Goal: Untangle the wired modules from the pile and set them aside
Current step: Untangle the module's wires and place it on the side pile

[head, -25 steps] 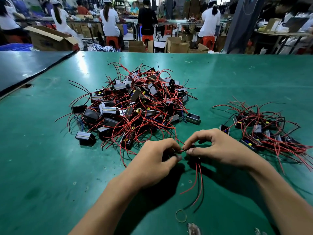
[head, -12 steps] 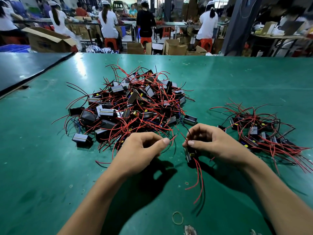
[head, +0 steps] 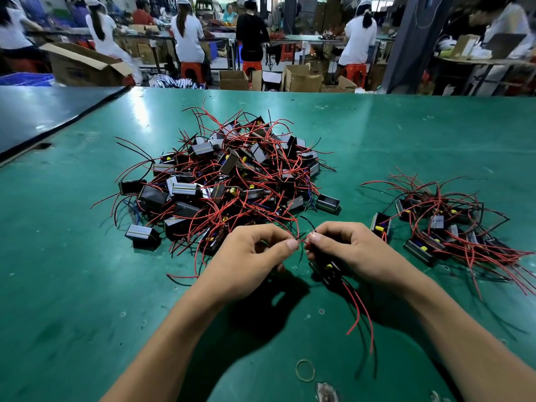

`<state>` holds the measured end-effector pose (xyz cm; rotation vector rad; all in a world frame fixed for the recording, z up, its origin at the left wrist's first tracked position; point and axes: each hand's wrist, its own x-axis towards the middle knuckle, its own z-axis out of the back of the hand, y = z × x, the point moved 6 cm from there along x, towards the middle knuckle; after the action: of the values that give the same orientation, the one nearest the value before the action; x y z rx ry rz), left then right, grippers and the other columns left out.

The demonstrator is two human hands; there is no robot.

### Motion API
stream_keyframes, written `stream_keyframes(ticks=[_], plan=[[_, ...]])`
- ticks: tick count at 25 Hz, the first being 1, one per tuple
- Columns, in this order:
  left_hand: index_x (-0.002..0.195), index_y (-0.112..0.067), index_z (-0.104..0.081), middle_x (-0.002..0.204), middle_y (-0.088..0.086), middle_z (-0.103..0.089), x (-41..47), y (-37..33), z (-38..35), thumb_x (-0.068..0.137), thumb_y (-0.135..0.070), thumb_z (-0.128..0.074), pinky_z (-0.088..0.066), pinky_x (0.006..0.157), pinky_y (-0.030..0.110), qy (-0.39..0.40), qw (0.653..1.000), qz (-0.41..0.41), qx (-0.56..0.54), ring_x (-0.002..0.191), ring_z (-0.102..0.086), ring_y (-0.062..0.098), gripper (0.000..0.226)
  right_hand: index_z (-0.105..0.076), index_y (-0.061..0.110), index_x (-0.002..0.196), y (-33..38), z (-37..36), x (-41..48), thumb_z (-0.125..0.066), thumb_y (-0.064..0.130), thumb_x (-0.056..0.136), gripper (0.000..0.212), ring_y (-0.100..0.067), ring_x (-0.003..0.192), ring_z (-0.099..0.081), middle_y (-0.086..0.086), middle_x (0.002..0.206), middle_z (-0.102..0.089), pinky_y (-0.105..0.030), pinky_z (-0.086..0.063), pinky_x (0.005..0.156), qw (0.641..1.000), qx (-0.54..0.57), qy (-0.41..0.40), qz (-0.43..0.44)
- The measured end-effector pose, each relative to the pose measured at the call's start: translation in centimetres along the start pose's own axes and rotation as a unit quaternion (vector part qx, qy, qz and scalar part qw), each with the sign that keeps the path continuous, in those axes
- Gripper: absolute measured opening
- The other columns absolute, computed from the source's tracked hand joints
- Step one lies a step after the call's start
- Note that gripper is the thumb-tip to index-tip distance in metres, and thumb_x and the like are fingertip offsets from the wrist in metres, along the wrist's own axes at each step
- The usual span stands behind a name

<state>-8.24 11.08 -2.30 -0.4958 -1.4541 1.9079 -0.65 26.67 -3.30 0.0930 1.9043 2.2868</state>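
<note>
Both hands are held close together at lower centre, just in front of the pile. The left hand [head: 249, 256] is closed in a pinch, a red wire [head: 301, 242] being nipped between thumb and forefinger. The right hand [head: 353, 250] is curled against it, fingertips almost meeting, and a loose module [head: 329, 269] is kept under its fingers, its red leads trailing toward the bottom of the frame.

At upper left a dark panel [head: 43, 114] is butted against the bench [head: 72, 271], the seam running diagonally. Broad green surface is shown at left and lower left.

The pile [head: 232, 181] is found at centre, well inside the far edge. Black and grey box-shaped modules are heaped there at all angles, some showing yellow parts. They are laced through with thin red wires and a few black and blue ones, and wire ends stick out all round.

A strip of bare green is seen between the pile and the set-aside group [head: 443, 224] at right. That group lies flatter, with red leads fanned toward the right edge of the frame.

A rubber band [head: 305, 370] lies flat at lower centre, apart from the hands. Beyond the far edge, cardboard boxes [head: 301, 78] are stacked.
</note>
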Motion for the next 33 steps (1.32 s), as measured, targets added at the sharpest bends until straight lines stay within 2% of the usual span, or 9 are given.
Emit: stream_keyframes(ticks=[5,8,10,14,18,20,23,28,33], plan=[[0.094,-0.008,-0.067,0.075,0.01,-0.074,0.3,0.7,0.6,0.096,-0.011,-0.061,-0.056,0.069,0.025,-0.032,0.988,0.033,-0.145,0.069,-0.072,0.025,0.007,-0.07,0.013,0.089,0.0,0.2,0.0,-0.067,0.034,0.084,0.021,-0.008,0.062,-0.057,-0.003,0.08,-0.068,-0.016,-0.046,0.056,0.999,0.031,-0.016,-0.002],[0.089,-0.01,-0.069,0.078,0.009,-0.074,0.3,0.8,0.7,0.095,-0.009,-0.061,-0.058,0.069,0.026,-0.047,0.98,0.043,-0.189,0.067,-0.07,0.023,0.01,-0.072,0.017,0.088,-0.1,0.2,0.1,-0.07,0.032,0.081,0.017,-0.006,0.065,-0.057,-0.004,0.082,-0.068,-0.014,-0.047,0.06,0.999,0.046,-0.015,0.004],[0.087,-0.011,-0.07,0.073,0.006,-0.07,0.3,0.8,0.7,0.094,-0.007,-0.062,-0.055,0.065,0.023,-0.055,0.979,0.041,-0.194,0.063,-0.066,0.019,0.011,-0.074,0.019,0.086,-0.2,0.1,0.1,-0.072,0.033,0.08,0.015,-0.007,0.068,-0.058,-0.005,0.082,-0.069,-0.014,-0.048,0.061,0.997,0.071,-0.014,0.003],[0.098,-0.009,-0.071,0.066,0.002,-0.065,0.3,0.6,0.5,0.093,-0.004,-0.062,-0.052,0.059,0.023,-0.053,0.985,0.023,-0.163,0.058,-0.06,0.016,0.011,-0.075,0.021,0.085,-0.4,0.0,0.1,-0.071,0.03,0.079,0.011,-0.01,0.073,-0.061,-0.005,0.082,-0.07,-0.018,-0.05,0.067,0.994,0.106,-0.013,0.009],[0.088,-0.012,-0.071,0.069,0.001,-0.066,0.3,0.4,0.0,0.091,-0.007,-0.066,-0.05,0.06,0.024,-0.042,0.986,0.029,-0.161,0.062,-0.063,0.016,0.007,-0.066,0.009,0.097,-0.2,-0.1,0.3,-0.068,0.016,0.081,0.018,-0.012,0.078,-0.066,-0.002,0.081,-0.071,-0.019,-0.052,0.075,0.989,0.143,-0.014,0.041],[0.083,-0.014,-0.072,0.07,0.002,-0.067,0.3,0.4,-0.3,0.091,-0.01,-0.067,-0.05,0.06,0.024,-0.031,0.985,0.032,-0.168,0.062,-0.063,0.015,0.01,-0.065,0.007,0.1,0.0,-0.3,0.3,-0.074,0.013,0.082,0.02,-0.013,0.078,-0.066,-0.003,0.081,-0.071,-0.019,-0.052,0.077,0.989,0.135,-0.014,0.053],[0.083,-0.011,-0.071,0.07,0.006,-0.069,0.1,0.4,-0.7,0.092,-0.013,-0.066,-0.051,0.058,0.022,-0.022,0.983,0.037,-0.178,0.06,-0.064,0.016,0.011,-0.066,0.007,0.099,0.1,-0.5,0.3,-0.077,0.013,0.082,0.021,-0.016,0.077,-0.066,-0.005,0.082,-0.071,-0.023,-0.053,0.079,0.99,0.13,-0.021,0.057],[0.089,-0.009,-0.065,0.076,0.012,-0.074,0.1,0.8,-0.8,0.095,-0.014,-0.063,-0.056,0.057,0.027,-0.034,0.975,0.068,-0.208,0.062,-0.071,0.027,0.008,-0.063,0.008,0.093,0.5,-0.2,0.0,-0.072,0.016,0.075,0.021,-0.016,0.076,-0.069,-0.008,0.083,-0.073,-0.022,-0.056,0.077,0.988,0.132,-0.054,0.065],[0.089,-0.008,-0.067,0.076,0.005,-0.073,0.2,0.9,0.1,0.095,-0.012,-0.063,-0.054,0.058,0.021,-0.085,0.976,0.042,-0.196,0.067,-0.072,0.019,0.008,-0.071,0.009,0.096,0.4,-0.3,-0.2,-0.072,0.023,0.077,0.024,-0.009,0.085,-0.068,-0.008,0.095,-0.077,-0.021,-0.054,0.077,0.993,0.102,-0.048,0.047]])
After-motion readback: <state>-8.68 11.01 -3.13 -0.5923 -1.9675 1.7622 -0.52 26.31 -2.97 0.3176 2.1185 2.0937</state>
